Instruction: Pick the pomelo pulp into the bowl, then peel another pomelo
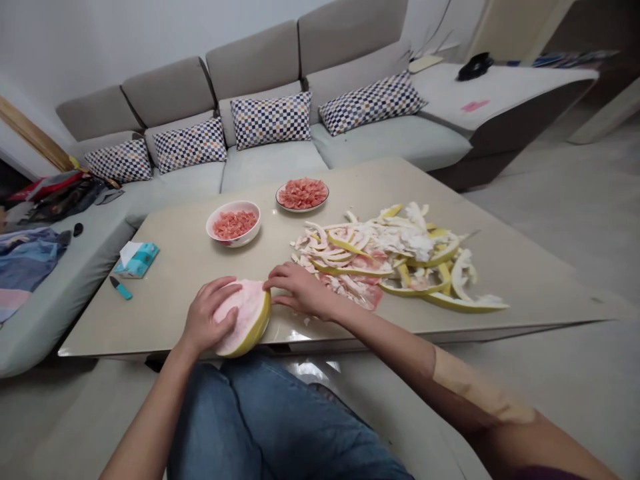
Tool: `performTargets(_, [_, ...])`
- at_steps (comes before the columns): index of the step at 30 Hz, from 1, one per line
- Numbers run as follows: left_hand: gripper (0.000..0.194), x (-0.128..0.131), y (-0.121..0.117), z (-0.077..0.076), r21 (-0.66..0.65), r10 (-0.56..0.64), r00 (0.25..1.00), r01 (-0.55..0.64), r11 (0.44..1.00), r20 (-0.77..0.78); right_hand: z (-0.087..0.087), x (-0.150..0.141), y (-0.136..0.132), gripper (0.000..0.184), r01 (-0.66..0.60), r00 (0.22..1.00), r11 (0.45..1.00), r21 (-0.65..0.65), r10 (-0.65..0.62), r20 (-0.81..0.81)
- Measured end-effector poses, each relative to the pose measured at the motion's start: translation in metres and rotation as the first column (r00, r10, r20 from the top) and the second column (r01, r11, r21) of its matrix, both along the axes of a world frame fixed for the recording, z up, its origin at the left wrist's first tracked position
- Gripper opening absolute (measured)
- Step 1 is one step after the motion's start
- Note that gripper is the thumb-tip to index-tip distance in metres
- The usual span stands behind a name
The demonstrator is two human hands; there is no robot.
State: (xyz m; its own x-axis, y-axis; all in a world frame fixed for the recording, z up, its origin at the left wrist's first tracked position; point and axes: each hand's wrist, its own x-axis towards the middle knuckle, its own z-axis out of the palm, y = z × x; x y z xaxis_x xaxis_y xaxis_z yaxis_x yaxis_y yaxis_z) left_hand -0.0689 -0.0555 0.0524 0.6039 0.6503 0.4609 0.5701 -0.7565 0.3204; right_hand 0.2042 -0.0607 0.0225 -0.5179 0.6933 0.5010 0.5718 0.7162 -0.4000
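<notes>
A partly peeled pomelo (251, 319) sits at the table's near edge, its pale pink pith facing up and yellow rind along its right and lower side. My left hand (213, 317) wraps over its left part, fingers and thumb spread across the pith. From the right, my right hand (299, 290) grips the pomelo's upper right edge with its fingertips; what lies under them is hidden. Beyond the hands stand a bowl (257, 230) of pink pomelo pulp and a dark-rimmed plate (302, 209) heaped with more pulp. Right of them spreads a pile of pomelo peel (400, 250).
The table (170, 293) has a blue tissue pack (140, 260) and a small teal-handled knife (121, 288) at its left. Behind it runs a grey sofa (270, 163) with several checked cushions. My knees are under the near edge.
</notes>
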Motion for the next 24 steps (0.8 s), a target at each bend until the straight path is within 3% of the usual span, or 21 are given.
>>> performTargets(8, [0.034, 0.002, 0.004, 0.002, -0.073, 0.01, 1.0, -0.009, 0.997, 0.005, 0.028, -0.002, 0.026, 0.019, -0.155, 0.956, 0.987, -0.04, 0.16, 0.247])
performTargets(16, [0.035, 0.004, 0.004, 0.001, -0.067, -0.006, 1.0, 0.006, 0.998, 0.006, 0.04, -0.004, 0.042, 0.01, -0.295, 0.879, 0.946, -0.131, 0.323, 0.351])
performTargets(24, [0.033, 0.009, 0.001, 0.004, -0.047, -0.014, 1.0, 0.013, 0.999, -0.018, 0.044, -0.007, 0.043, 0.01, -0.326, 0.799, 0.935, -0.142, 0.353, 0.486])
